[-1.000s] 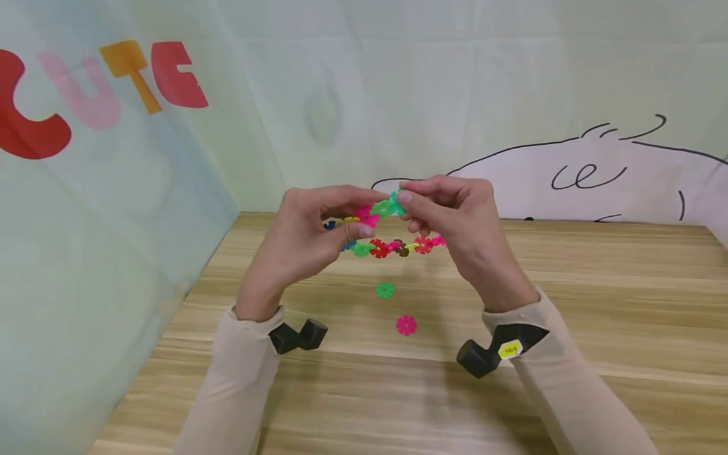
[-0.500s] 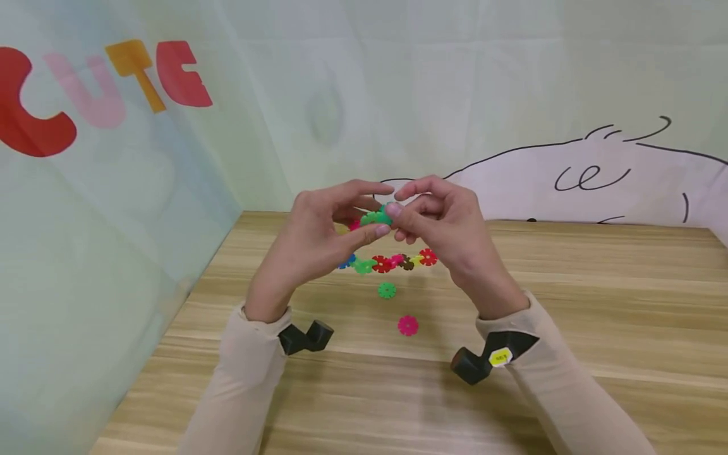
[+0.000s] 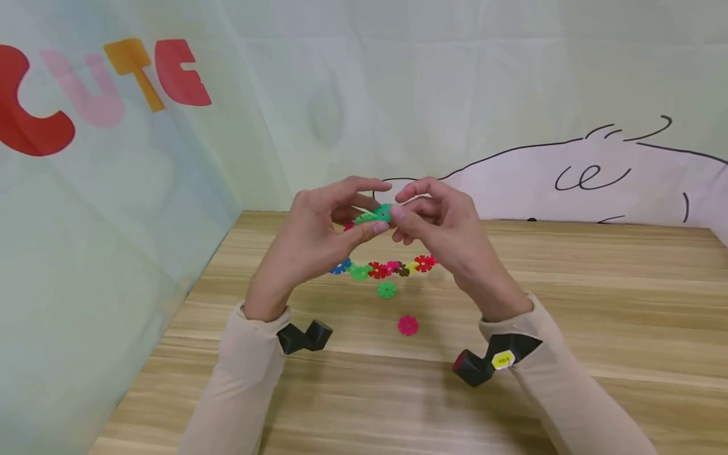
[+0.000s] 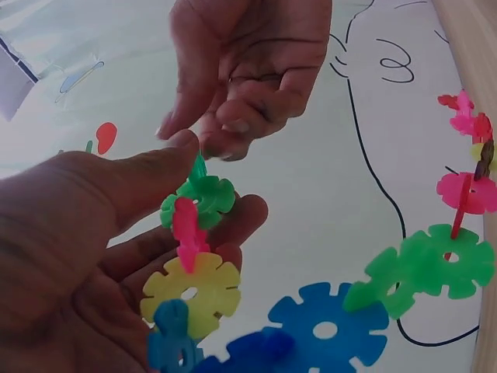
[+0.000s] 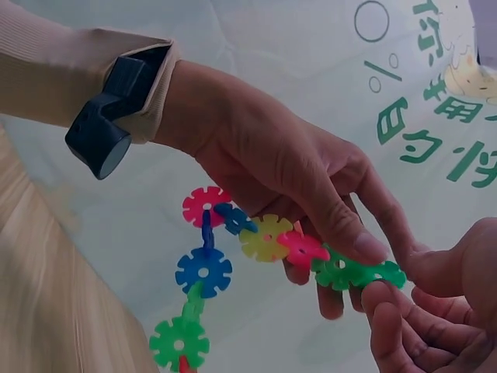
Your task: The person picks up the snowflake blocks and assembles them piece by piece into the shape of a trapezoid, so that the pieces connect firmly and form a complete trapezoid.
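A chain of colourful slotted flower discs [image 3: 378, 270] hangs in a loop behind and below my hands. My left hand [image 3: 309, 237] holds its end in the head view, with the thumb at a green disc [image 4: 203, 200]. Beyond that disc, the left wrist view shows pink, yellow and blue discs. My right hand [image 3: 446, 230] pinches a darker green disc [image 3: 383, 212] at the very end, its index finger raised off it. The two green discs overlap in the right wrist view; whether their slots are fully joined cannot be seen.
On the wooden table [image 3: 364, 404] lie a loose green flower disc [image 3: 387, 290] and, closer to me, a loose pink one [image 3: 407, 325]. A printed cloth [image 3: 455, 95] stands behind and to the left. Black camera mounts [image 3: 478, 366] sit on both wrists.
Both hands have drawn slightly inward. The left fingers have spread and the right index finger has lifted from the green disc. The hanging chain has sunk lower.
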Motion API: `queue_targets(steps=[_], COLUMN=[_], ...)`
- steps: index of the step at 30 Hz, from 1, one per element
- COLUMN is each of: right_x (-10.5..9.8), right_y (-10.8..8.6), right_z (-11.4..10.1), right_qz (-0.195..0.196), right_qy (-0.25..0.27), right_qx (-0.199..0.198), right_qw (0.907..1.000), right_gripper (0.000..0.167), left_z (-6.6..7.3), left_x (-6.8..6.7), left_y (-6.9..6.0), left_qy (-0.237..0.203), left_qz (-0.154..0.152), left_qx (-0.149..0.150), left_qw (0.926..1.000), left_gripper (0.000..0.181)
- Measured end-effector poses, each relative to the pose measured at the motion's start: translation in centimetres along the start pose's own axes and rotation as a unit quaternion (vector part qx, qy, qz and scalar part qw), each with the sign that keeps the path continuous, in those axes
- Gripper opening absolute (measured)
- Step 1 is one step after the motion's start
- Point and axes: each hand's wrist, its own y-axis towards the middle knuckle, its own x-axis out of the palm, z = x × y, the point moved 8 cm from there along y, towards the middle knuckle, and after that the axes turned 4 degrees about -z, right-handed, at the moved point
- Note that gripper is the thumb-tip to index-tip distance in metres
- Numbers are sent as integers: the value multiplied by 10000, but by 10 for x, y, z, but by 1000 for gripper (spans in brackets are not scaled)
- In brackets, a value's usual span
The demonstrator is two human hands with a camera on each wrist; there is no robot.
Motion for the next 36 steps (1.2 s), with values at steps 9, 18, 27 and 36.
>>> queue_targets(steps=[9,18,27,36], right_x=[-14,-19,-5,9], right_y=[-18,-39,-53,-57], right_z=[23,64,107,134], right_qz=[-21,-501,-1015,-1623], right_qy=[-471,-798,-522,-1343], right_qx=[482,923,1089,1095], right_qw=[9977,9913,9875,9714], right_gripper=[21,21,27,33], left_z=[-1,-3,-7,-6], left_x=[-9,-12,-15,-16], left_y=[-2,-3,-3,-4], left_qy=[156,228,282,258], left_qz=[227,298,308,309], left_qx=[6,-54,-154,-146], left_qw=[9996,9993,9990,9991], left_gripper=[51,54,52,53])
